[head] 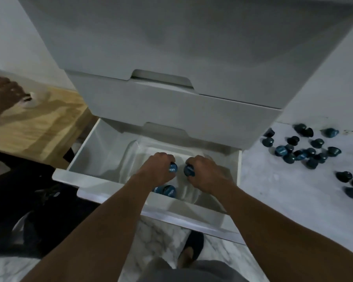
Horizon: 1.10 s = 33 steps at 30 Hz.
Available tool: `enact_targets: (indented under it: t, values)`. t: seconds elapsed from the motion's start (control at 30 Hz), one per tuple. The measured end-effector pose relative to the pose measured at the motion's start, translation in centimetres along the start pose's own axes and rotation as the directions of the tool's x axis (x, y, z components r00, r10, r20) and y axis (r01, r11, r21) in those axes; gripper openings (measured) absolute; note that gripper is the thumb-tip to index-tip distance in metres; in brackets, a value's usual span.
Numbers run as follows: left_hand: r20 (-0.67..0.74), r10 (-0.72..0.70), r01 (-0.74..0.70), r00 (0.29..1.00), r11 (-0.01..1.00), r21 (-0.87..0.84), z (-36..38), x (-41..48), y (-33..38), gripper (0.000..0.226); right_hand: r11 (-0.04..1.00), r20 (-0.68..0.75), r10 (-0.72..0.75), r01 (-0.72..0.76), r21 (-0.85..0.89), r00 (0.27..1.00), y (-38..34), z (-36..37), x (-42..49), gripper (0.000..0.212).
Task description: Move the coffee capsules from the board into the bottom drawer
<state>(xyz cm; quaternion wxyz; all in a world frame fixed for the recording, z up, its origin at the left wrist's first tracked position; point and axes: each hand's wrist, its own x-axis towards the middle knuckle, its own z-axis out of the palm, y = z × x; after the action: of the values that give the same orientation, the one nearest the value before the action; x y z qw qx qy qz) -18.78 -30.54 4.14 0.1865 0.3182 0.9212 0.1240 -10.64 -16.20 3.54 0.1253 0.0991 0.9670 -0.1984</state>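
— Over the open bottom drawer (102,151) of a white drawer unit (171,47), what are the two hands doing?

— Both reach in from the near side. The left hand (158,166) is closed around a blue coffee capsule (173,167) whose foil face points toward the camera; the right hand (202,170) is closed around a second blue capsule (189,170). The two held capsules sit just beside each other above the middle of the drawer.

— Is anything already inside?

— Two more capsules (166,190) lie close to the drawer's near wall, just below the left wrist. A clear plastic liner (130,155) covers the drawer floor.

— And the rest of the capsules?

— A loose heap of dark blue capsules (302,149) lies on the pale marble-patterned surface (283,190) to the right of the unit, well apart from the drawer. A few stragglers (351,184) sit near that surface's right edge. Whether this surface is the board cannot be told.

— What else shows?

— The two drawers above are pushed in. A wooden top (39,123) stands left of the unit, with another person's hand (2,92) blurred at its far left corner. Below, a foot in a dark sandal (192,251) rests on the marbled floor.
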Motion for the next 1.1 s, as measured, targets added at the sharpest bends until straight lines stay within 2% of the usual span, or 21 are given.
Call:
enact_targets:
  t: [0.27,0.53,0.77,1.1]
  values:
    - [0.209,0.155,-0.151,0.966,0.988,-0.035,2.3,3.0,-0.2,0.037,0.995,0.065,0.096,-0.094,-0.039,0.993,0.9,0.7,0.4,0.033]
    - [0.325,0.254,-0.232,0.911,0.967,-0.106,2.4,3.7,-0.9,0.023,0.982,0.105,0.187,-0.183,-0.044,0.977,-0.4,0.2,0.2,0.028]
    - [0.364,0.272,-0.249,0.891,0.962,-0.109,2.6,3.8,-1.6,0.02,0.971,0.154,0.241,-0.235,-0.052,0.958,-1.3,-0.1,-0.4,0.023]
    - [0.467,0.225,-0.203,0.855,0.974,-0.097,2.9,3.9,-2.0,0.021,0.977,0.228,0.208,-0.214,0.005,0.951,-1.1,0.8,-0.5,0.027]
